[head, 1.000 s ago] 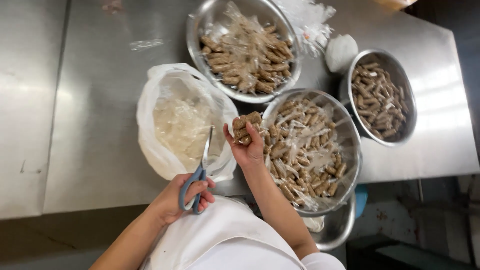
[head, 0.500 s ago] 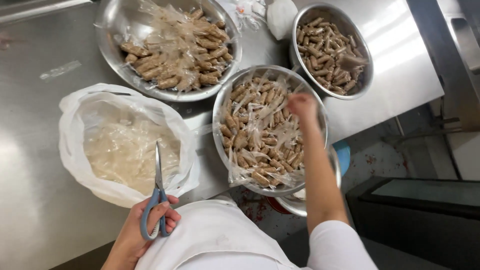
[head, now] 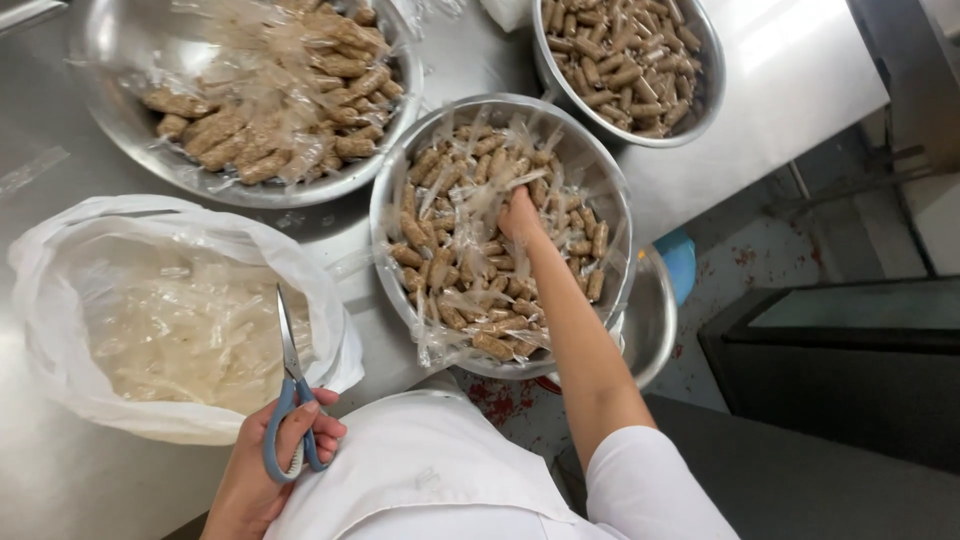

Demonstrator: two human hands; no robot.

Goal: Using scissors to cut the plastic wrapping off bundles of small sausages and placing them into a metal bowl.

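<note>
Wrapped sausages point(head: 470, 262), short brown links each in a clear plastic sleeve, fill the middle metal bowl point(head: 392, 170) at the near edge of the steel table point(head: 60, 120). The right hand point(head: 519, 213) is pushed down into them; whether its fingers have closed on one cannot be told. They look light and fairly firm, but the loose film is probably slippery, so a link is best pinched across its middle or by its twisted plastic end. The left hand point(head: 268, 452) grips blue-handled scissors point(head: 292, 390), blades pointing away, over a white plastic bag point(head: 60, 330) of empty clear wrappers on the left. Farther left, a wide bowl point(head: 110, 120) holds more wrapped links; at far right a bowl of bare sausages point(head: 625, 62). No labels or signs show.
</note>
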